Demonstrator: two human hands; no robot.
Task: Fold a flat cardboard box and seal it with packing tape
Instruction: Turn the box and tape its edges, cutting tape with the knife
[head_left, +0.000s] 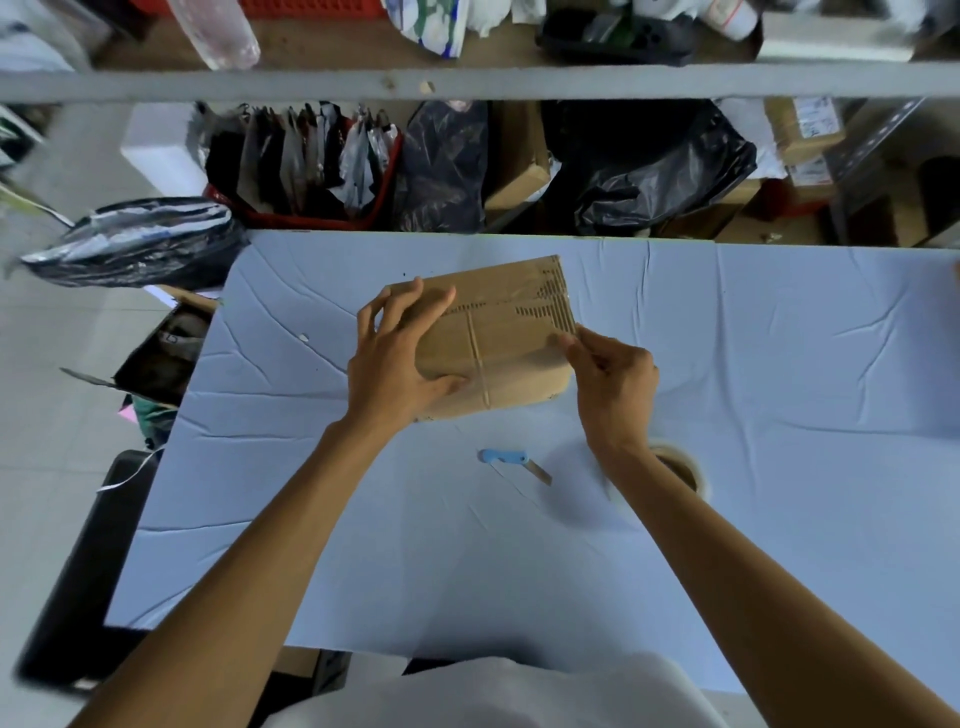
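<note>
Cardboard box (509, 332), brown, folded up and closed. It lies on the far middle of the table (779, 374), which has a creased pale blue cover. The box is turned slightly, right end farther away.

Clear tape strips (479, 364) cross the top face; one runs front to back near the middle. Top layer torn along the right part, corrugation showing.

Left hand (395, 364): on the left end of the box. Fingers apart and fairly straight, lying over the top. Thumb stretched along the near face.

Right hand (613, 384): at the near right corner of the box. Thumb and forefinger together in a pinch at that corner, other fingers curled behind. Cannot tell whether the pinch is on tape or on cardboard.

Tape roll (688, 470): on the table, near side, partly hidden under the right wrist.

Knife (511, 461): blue handle, short blade out. Lies on the table between the forearms, apart from box and roll.

Behind the table: grey shelf rail (467, 83), black bags (649, 166), red basket (311, 222) holding packets.
</note>
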